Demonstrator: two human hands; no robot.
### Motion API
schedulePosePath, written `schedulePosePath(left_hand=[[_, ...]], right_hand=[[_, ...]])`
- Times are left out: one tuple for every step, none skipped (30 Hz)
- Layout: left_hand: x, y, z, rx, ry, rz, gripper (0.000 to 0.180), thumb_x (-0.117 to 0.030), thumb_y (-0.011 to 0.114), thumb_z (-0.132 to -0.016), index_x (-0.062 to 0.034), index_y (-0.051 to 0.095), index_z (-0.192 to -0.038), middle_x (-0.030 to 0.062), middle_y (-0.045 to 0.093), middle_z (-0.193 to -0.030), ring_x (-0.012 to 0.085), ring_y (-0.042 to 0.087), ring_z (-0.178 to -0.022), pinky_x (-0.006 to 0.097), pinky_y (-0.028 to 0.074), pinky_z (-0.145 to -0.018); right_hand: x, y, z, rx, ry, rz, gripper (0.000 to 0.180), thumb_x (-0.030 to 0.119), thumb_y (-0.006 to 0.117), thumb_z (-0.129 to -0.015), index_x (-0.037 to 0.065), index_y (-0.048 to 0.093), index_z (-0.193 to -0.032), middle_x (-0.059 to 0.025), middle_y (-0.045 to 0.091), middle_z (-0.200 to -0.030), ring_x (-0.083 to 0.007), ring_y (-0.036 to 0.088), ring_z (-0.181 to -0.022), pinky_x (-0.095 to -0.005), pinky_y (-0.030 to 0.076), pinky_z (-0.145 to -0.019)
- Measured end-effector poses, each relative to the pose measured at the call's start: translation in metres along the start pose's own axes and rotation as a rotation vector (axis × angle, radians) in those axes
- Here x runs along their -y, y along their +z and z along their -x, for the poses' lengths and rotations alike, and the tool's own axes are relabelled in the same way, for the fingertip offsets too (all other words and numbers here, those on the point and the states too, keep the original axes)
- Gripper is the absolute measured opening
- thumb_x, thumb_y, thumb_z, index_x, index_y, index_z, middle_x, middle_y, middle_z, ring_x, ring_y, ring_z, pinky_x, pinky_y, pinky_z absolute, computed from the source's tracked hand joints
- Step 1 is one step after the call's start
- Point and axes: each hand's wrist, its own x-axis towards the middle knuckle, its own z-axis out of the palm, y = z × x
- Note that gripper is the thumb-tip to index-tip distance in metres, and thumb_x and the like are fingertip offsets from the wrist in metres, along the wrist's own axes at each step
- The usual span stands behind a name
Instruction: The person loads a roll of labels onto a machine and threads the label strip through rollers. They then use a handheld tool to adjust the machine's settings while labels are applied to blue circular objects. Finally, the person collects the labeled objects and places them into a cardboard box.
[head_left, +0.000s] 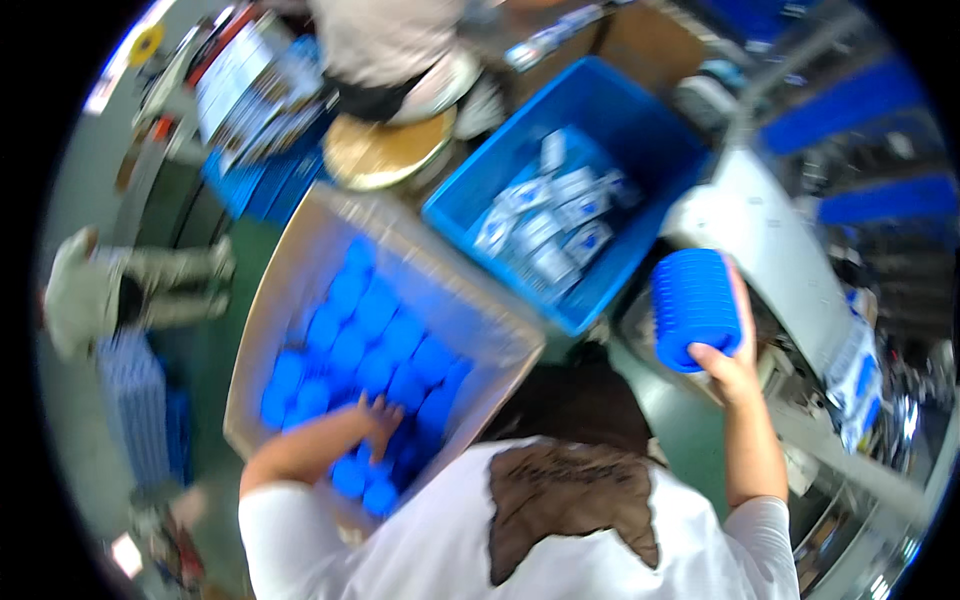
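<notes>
My right hand (735,365) is closed around a blue ribbed plastic cylinder (697,310), holding it up on the right, with the thumb across its lower end. On the left, my left hand (380,425) reaches down into a large cardboard box (262,325). Its fingers look spread and it touches or hovers just over the blue round-ended pieces (375,308) piled inside. Blur hides whether the fingertips rest on one of them.
A blue plastic crate (460,215) with several white-and-blue packages (540,230) stands beyond the box. White machine housing (775,240) runs along the right. A round-topped stool (385,150) bears a seated person (390,45); another person (90,290) stands far left, near stacked blue crates (145,400).
</notes>
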Motion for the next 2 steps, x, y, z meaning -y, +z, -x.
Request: schedulePosePath(left_hand=[[-0.006,-0.006,0.006,0.023,-0.020,-0.072,0.114,-0.040,0.080,-0.056,-0.0081,0.012,-0.142,0.0090,0.024,-0.146,0.0344,0.014,-0.136,0.066,0.013,-0.101],[0.003,-0.052,-0.014,-0.051,-0.009,-0.152,0.114,-0.040,0.080,-0.056,-0.0081,0.012,-0.142,0.0090,0.024,-0.146,0.0344,0.014,-0.136,0.066,0.013,-0.101]], right_hand=[[0.001,-0.012,-0.005,-0.052,-0.038,0.026,0.102,0.031,0.074,-0.058,0.006,0.022,-0.142,-0.0178,0.036,-0.134,-0.0292,0.039,-0.122,-0.0400,0.033,-0.101],[0.010,-0.027,-0.012,-0.093,-0.061,0.102,0.102,0.031,0.074,-0.059,0.007,0.021,-0.142,-0.0179,0.034,-0.136,-0.0292,0.037,-0.124,-0.0401,0.030,-0.103]])
